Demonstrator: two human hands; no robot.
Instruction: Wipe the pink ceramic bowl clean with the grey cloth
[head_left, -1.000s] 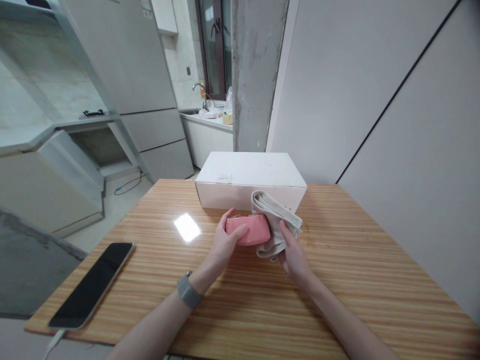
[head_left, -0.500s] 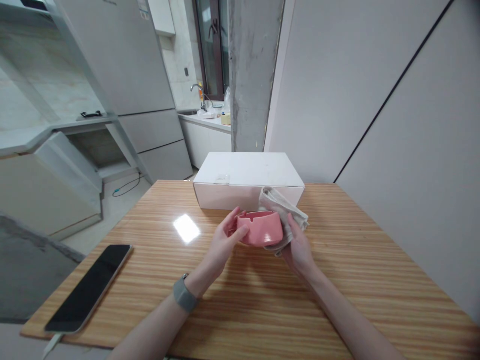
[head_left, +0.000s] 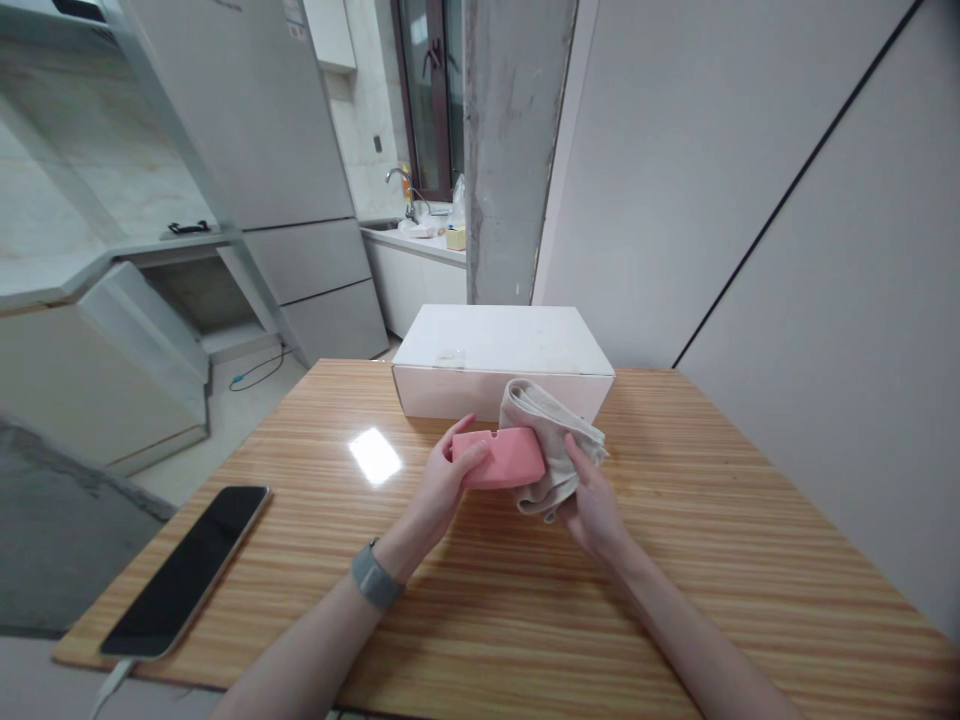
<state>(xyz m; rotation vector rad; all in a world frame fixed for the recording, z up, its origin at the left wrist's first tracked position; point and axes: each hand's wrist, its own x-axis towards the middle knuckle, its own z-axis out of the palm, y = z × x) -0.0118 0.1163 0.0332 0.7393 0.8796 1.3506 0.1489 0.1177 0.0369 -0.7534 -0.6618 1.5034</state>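
My left hand [head_left: 442, 487] grips the left side of a pink round ashtray [head_left: 501, 459], held just above the wooden table [head_left: 675, 560], thumb over its near wall. My right hand [head_left: 592, 505] holds a beige folded cloth [head_left: 550, 440] pressed against the ashtray's right side; the cloth drapes over that edge and hides it. A grey watch band [head_left: 377, 580] sits on my left wrist. The ashtray shows a notch in its rim and is turned mostly side-on.
A closed white cardboard box [head_left: 501, 358] stands just behind my hands. A black phone [head_left: 187, 570] with a white cable lies near the table's front left corner. A grey wall runs along the right, a concrete pillar [head_left: 510, 150] behind the box.
The ashtray tipped toward me half a second ago, showing its hollow, and is now turned back side-on. The cloth has moved up over its right edge again.
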